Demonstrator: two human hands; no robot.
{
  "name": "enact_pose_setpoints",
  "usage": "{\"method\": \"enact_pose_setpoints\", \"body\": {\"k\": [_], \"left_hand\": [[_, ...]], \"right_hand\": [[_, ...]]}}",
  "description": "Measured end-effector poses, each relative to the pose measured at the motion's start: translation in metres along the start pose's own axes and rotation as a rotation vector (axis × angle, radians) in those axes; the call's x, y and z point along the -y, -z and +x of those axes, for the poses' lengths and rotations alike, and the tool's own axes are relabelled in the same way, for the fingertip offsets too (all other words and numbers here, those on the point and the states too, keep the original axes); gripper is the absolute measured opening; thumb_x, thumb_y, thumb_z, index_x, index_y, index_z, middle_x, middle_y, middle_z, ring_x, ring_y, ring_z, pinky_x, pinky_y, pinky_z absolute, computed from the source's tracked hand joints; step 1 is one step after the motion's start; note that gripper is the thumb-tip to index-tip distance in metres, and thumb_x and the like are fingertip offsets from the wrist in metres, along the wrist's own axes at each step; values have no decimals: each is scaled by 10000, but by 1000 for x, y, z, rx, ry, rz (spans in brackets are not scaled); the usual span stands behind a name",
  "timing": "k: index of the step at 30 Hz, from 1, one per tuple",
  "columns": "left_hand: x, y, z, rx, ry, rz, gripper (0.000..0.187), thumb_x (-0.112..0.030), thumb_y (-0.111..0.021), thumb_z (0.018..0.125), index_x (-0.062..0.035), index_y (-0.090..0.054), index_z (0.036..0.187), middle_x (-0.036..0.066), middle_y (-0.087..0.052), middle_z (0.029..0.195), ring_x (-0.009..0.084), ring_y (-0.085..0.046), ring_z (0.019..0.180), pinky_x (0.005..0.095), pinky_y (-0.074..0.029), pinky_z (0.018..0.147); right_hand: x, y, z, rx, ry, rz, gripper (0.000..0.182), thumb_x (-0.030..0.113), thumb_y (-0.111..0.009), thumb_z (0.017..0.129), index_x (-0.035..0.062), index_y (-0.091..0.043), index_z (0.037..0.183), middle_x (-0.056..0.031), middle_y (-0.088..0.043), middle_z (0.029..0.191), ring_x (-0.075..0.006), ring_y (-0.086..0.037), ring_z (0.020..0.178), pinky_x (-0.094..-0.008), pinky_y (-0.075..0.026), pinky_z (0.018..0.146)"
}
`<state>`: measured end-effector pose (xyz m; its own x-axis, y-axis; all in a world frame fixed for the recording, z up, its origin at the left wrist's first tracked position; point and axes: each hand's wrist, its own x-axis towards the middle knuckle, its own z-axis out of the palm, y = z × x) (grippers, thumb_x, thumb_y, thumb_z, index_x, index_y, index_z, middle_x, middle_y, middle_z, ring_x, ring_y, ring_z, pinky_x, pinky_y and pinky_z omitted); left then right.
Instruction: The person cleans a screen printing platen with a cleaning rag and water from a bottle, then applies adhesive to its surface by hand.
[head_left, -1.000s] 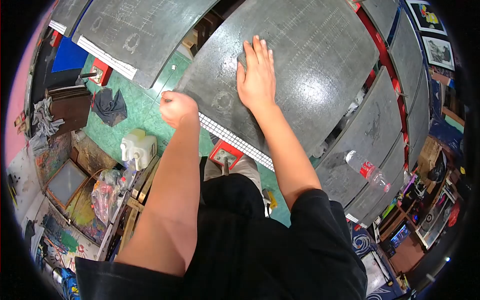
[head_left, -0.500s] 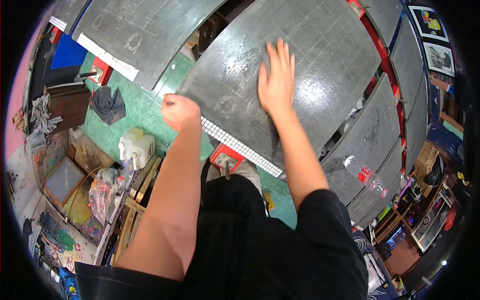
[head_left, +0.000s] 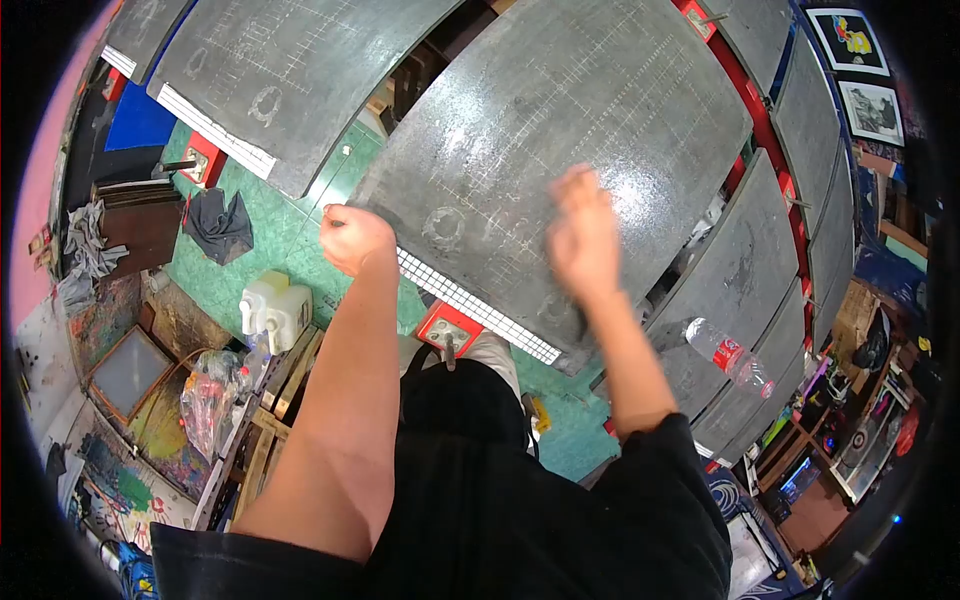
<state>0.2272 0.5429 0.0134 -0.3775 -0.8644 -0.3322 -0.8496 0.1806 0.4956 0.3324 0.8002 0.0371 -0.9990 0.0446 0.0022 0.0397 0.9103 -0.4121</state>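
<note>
A large grey printing-table board [head_left: 500,120] with faint white grid marks and shiny patches lies in front of me. My left hand [head_left: 358,240] is closed in a fist at the board's near left corner; what is inside its fingers is hidden. My right hand [head_left: 585,235] is over the board's right half, blurred by motion, palm down with its fingers reaching forward. A strip of white gridded tape [head_left: 478,305] runs along the near edge between the two hands. Below that edge is a red bracket [head_left: 447,330] with a metal bolt.
More grey boards stand left [head_left: 290,80] and right [head_left: 735,270]. A plastic bottle [head_left: 730,358] with a red label lies on the right one. On the green floor [head_left: 335,180] are a dark cloth [head_left: 220,225] and a whitish jug [head_left: 275,310]. A wooden pallet [head_left: 275,425] is lower left.
My right hand has moved back toward me and slightly right across the board, and its fingers now look less stretched. My left hand stays at the corner, closed.
</note>
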Motion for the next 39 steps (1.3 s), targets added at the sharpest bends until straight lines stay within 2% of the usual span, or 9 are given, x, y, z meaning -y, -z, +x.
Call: {"method": "enact_pose_setpoints", "body": {"k": [3,6,11,14,21,24,29,35,39], "left_hand": [[5,-4,3,-13,-20,12,533,-391,-408,1025,-24,-777,1139,259,-732,1148,474,-662,1092,561,-499,979],[7,-5,5,-4,-24,-9,537,-386,-405,1026,-13,-769,1153,254,-734,1150,470,-664,1094,559,-496,986],[7,-5,3,-10,-14,5,533,-385,-413,1024,-12,-764,1169,253,-733,1162,468,-665,1100,554,-496,991],[6,-9,6,-39,-18,-2,530,-389,-419,1020,-18,-763,1178,254,-732,1171,469,-666,1100,550,-499,994],[1,-1,0,-9,10,32,530,-392,-421,1014,-24,-760,1189,256,-729,1187,472,-669,1117,553,-507,1003],[12,-14,9,-91,-36,-23,540,-378,-407,974,-22,-783,1126,276,-740,1119,491,-681,1052,561,-519,980],[9,-10,6,-61,-25,4,537,-373,-409,969,-19,-785,1118,275,-738,1128,485,-680,1058,558,-523,975],[9,-10,6,-55,-24,-14,525,-384,-419,1018,-22,-767,1170,273,-734,1153,482,-674,1090,560,-509,995],[6,-7,3,-38,-5,-46,525,-388,-415,1013,-35,-780,1149,257,-736,1168,469,-677,1097,555,-512,999]], "right_hand": [[-101,14,42,-379,-228,-107,497,128,-544,1002,85,-530,1496,-224,-416,1629,-429,-324,1543,-601,-225,1257],[-88,-4,52,-522,-330,-105,487,152,-546,1030,48,-511,1505,-243,-415,1624,-423,-341,1537,-575,-235,1260],[52,-21,-104,100,-23,142,641,120,-691,860,96,-538,1482,-235,-400,1636,-430,-348,1535,-596,-237,1258],[16,-10,-150,101,-131,32,688,108,-719,822,127,-538,1486,-218,-377,1659,-422,-336,1547,-628,-220,1251],[-43,-2,-70,-471,-485,4,588,49,-578,962,74,-471,1539,-231,-349,1667,-447,-273,1563,-625,-165,1264],[33,-14,-144,-99,-311,62,636,46,-643,897,36,-483,1513,-247,-336,1668,-472,-284,1550,-621,-165,1265],[21,-13,-209,-184,-452,54,631,41,-665,873,39,-516,1486,-267,-329,1666,-487,-288,1546,-620,-173,1259],[89,-40,-89,-74,-91,247,652,17,-653,839,36,-523,1478,-261,-405,1612,-429,-368,1518,-590,-295,1232],[126,-65,-30,-56,3,340,736,33,-714,817,70,-489,1517,-204,-389,1640,-393,-336,1542,-552,-270,1256]]}}
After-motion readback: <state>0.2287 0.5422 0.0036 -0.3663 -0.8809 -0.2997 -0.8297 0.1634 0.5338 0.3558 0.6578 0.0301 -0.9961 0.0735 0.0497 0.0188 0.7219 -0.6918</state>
